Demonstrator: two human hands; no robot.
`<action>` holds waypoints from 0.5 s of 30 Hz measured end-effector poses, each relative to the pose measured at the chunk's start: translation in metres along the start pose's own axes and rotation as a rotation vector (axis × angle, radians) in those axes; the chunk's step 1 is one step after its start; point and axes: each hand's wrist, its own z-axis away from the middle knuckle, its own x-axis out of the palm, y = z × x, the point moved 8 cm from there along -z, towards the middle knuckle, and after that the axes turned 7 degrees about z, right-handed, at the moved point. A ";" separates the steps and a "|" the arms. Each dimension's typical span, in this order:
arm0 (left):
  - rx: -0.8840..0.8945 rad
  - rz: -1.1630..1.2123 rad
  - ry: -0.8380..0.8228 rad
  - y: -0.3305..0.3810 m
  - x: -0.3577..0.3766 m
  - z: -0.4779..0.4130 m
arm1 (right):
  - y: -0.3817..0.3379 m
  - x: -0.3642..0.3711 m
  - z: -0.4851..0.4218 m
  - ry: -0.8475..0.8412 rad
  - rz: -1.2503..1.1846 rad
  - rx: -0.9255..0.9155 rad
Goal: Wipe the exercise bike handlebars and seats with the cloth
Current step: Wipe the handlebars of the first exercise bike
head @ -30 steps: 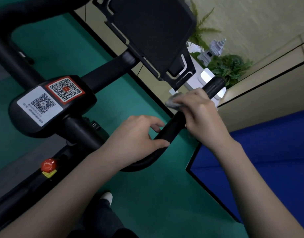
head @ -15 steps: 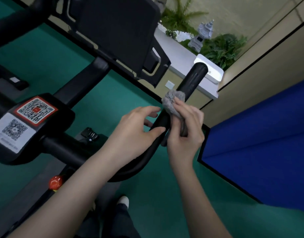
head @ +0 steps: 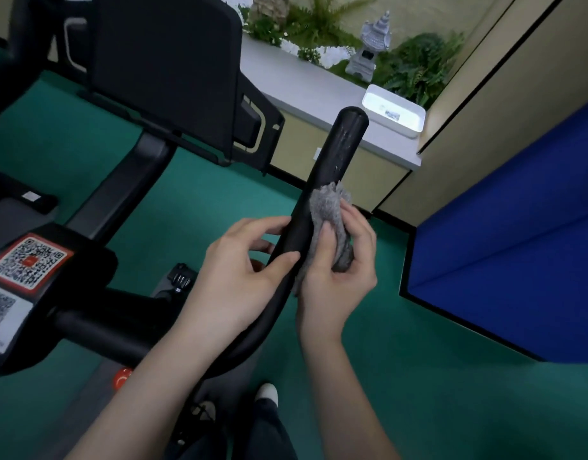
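1. Versus 1 s ago: right hand [head: 339, 280] and grey cloth [head: 329, 214] have come down from near the handlebar [head: 339, 151] tip to mid-bar. Little change from 0.5 s ago.
2. Right hand pinches the bunched cloth between thumb and curled fingers, pressing it on the bar's right side.
3. Left hand [head: 239, 270] grips the bar just below the cloth, thumb on top, fingers curled behind; thumb tip close to the right hand.
4. Bare bar runs from the cloth's top edge up to the rounded tip.
5. Below the hands the bar bends left towards the stem with the QR sticker [head: 27, 260].
6. Tablet holder [head: 166, 71] sits left of the bar, apart.
7. Right side: open green floor [head: 419, 393]; blue mat [head: 518, 244] with black edge well apart; white ledge [head: 302, 91] beyond the tip.
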 end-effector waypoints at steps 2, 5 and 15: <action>-0.004 0.002 0.004 0.000 0.000 0.000 | 0.007 -0.004 0.012 0.003 -0.044 0.089; -0.013 0.003 0.015 0.000 -0.001 0.001 | 0.016 -0.004 0.015 0.055 -0.092 0.239; -0.031 -0.040 0.041 0.002 0.005 -0.002 | 0.038 0.012 -0.002 0.074 -0.225 0.495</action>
